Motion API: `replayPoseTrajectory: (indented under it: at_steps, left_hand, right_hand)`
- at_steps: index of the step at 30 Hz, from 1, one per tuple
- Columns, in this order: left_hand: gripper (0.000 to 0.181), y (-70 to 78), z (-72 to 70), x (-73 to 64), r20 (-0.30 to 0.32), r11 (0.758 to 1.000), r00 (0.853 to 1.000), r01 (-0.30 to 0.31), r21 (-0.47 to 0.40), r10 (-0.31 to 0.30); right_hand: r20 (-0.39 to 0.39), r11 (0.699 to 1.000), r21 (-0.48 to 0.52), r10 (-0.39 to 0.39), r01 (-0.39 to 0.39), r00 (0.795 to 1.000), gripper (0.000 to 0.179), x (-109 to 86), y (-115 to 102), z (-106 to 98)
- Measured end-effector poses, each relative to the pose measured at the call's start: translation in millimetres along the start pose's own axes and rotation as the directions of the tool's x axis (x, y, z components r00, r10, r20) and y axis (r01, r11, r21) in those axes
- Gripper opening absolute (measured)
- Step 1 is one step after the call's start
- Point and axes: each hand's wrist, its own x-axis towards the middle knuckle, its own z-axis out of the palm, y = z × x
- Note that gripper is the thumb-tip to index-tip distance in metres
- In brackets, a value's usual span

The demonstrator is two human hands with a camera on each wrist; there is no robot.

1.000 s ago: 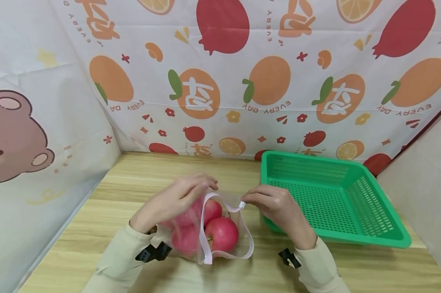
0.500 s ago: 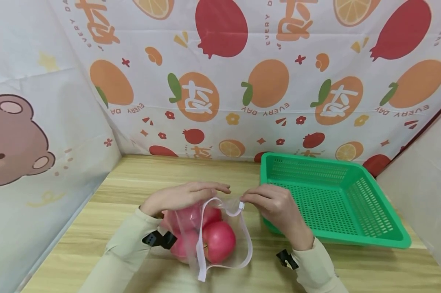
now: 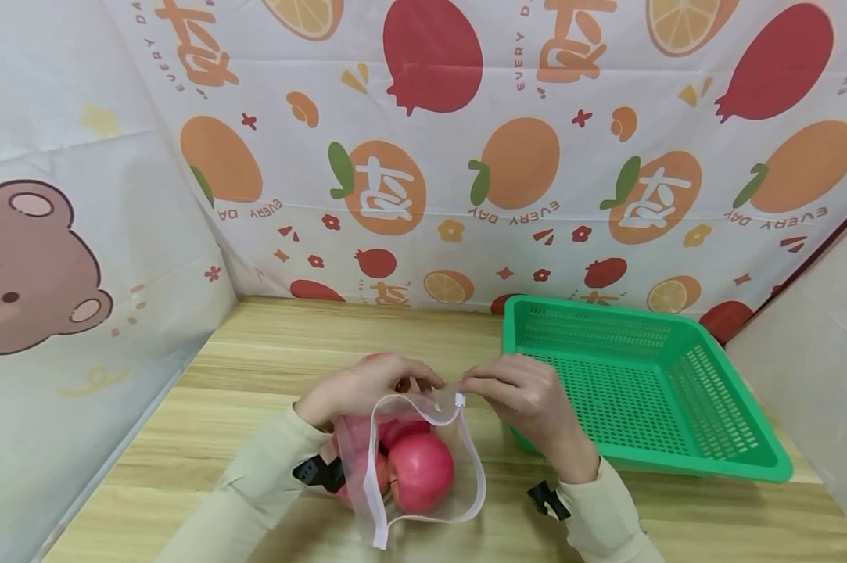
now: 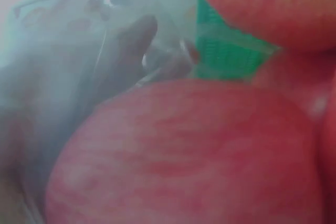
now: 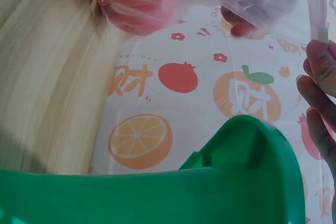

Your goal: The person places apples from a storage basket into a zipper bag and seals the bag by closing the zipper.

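A clear zip bag with a white zipper edge holds several red apples, its mouth gaping toward the near right. My right hand pinches the mouth's far right corner beside the white slider; the right wrist view shows thumb and fingers at that corner. Across the bag's far side lies my left hand, its fingers bent and gripping the film near the mouth. In the left wrist view an apple fills most of the picture, and blurred fingers show through the plastic.
A green plastic basket with perforated sides stands right of the bag, close beside my right hand. The wooden table meets a fruit-printed cloth at the back. Another cloth with a printed bear hangs at the left.
My left hand has moved right along the bag's far side, and its fingers, straight half a second ago, are now bent on the film. The right hand keeps its pinch; the mouth's near corner sits lower.
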Motion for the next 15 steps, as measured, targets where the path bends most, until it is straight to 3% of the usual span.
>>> replayPoseTrajectory:
  at_steps: [6,11,15]
  left_hand:
    - [0.014,1.9,5.0,-0.4,-0.091,0.998,0.995,0.042,0.036,-0.038]
    - [0.01,1.9,6.3,-1.1,-0.148,1.0,0.989,0.013,0.017,-0.011]
    - [0.006,2.2,6.6,-1.3,-0.184,0.999,0.983,0.025,0.035,-0.018]
  right_hand:
    - [0.026,0.999,0.034,0.005,-0.006,1.0,0.021,-5.3,-1.0,-1.3]
    - [0.052,0.998,0.05,0.044,-0.047,0.998,0.022,-10.6,-2.6,-5.2]
    - [0.057,0.997,0.047,0.066,-0.069,0.996,0.024,-13.1,-3.9,-8.2]
